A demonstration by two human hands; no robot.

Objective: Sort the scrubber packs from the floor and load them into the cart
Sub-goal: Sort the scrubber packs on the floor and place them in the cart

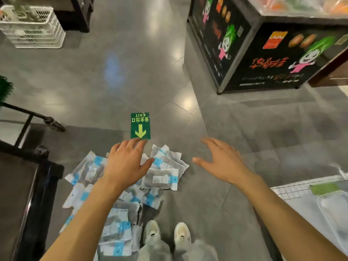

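Gray floor is holding a messy pile of scrubber packs beside the black cart. Left hand and right hand are reaching out, fingers spread, holding nothing.

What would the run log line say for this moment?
left hand: open above clear blue-banded scrubber packs | right hand: open, empty | packs: on grey tiled floor

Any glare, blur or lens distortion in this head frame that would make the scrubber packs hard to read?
Head view: ceiling lights glare off the grey floor beyond the exit sticker; wide-angle bending tilts the display stand; left hand and right hand slightly soft; scrubber packs evenly lit, label print unreadable.
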